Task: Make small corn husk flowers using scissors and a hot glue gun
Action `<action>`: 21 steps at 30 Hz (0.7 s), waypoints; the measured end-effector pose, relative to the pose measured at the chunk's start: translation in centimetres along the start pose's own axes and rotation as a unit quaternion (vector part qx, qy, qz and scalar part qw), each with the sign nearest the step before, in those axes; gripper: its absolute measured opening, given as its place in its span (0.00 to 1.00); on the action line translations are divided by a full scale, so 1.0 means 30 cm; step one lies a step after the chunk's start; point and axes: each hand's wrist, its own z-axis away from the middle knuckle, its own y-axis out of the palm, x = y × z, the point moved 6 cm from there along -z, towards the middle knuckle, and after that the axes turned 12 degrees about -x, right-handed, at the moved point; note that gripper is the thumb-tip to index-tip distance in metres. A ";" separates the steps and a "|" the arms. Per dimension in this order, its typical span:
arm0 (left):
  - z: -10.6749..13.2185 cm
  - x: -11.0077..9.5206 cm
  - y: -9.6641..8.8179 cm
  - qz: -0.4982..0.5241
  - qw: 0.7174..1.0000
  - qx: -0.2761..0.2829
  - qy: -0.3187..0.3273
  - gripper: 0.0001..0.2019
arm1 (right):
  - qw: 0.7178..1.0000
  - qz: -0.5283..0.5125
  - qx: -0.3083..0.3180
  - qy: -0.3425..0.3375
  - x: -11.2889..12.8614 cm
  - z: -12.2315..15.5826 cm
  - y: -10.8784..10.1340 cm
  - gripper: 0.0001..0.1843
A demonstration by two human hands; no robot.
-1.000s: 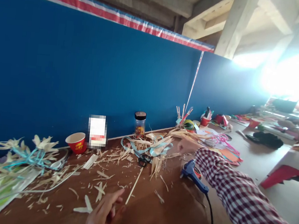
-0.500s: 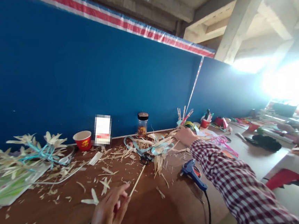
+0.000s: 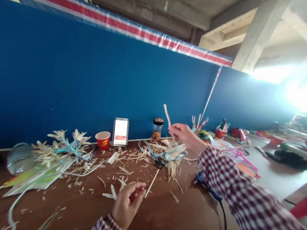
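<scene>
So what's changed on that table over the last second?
The right hand, earlier stretched out to the husk pile, has pinched a pale strip and lifted it. The left hand has curled its fingers, open before, by the thin stick. Scissors, glue gun, red cup and jar stayed put.

Two hands are showing: left hand (image 3: 128, 204), right hand (image 3: 184, 133). One husk strip (image 3: 166, 114) is sticking up; one thin stick (image 3: 153, 182), one pair of scissors (image 3: 160, 162) and one blue glue gun (image 3: 207, 187) are lying flat; one jar (image 3: 157, 129) is standing — and two red cups, a near cup (image 3: 102, 140) and a far cup (image 3: 220, 133).
</scene>
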 end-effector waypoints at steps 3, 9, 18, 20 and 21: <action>-0.029 0.044 -0.025 0.125 0.978 -0.061 -0.153 0.15 | 0.954 -0.278 0.114 -0.007 0.166 0.188 0.188 0.15; -0.077 0.086 -0.096 0.360 0.881 -0.162 -0.260 0.18 | 0.906 -0.390 0.162 0.001 0.326 0.470 0.456 0.09; -0.090 0.112 -0.122 0.354 0.871 -0.169 -0.296 0.15 | 0.880 -0.434 0.187 0.046 0.294 0.501 0.507 0.11; -0.083 0.118 -0.113 0.342 0.876 -0.159 -0.302 0.14 | 0.879 -0.437 0.187 0.034 0.296 0.504 0.493 0.11; -0.080 0.122 -0.107 0.337 0.878 -0.153 -0.305 0.14 | 0.881 -0.437 0.182 0.030 0.296 0.505 0.487 0.11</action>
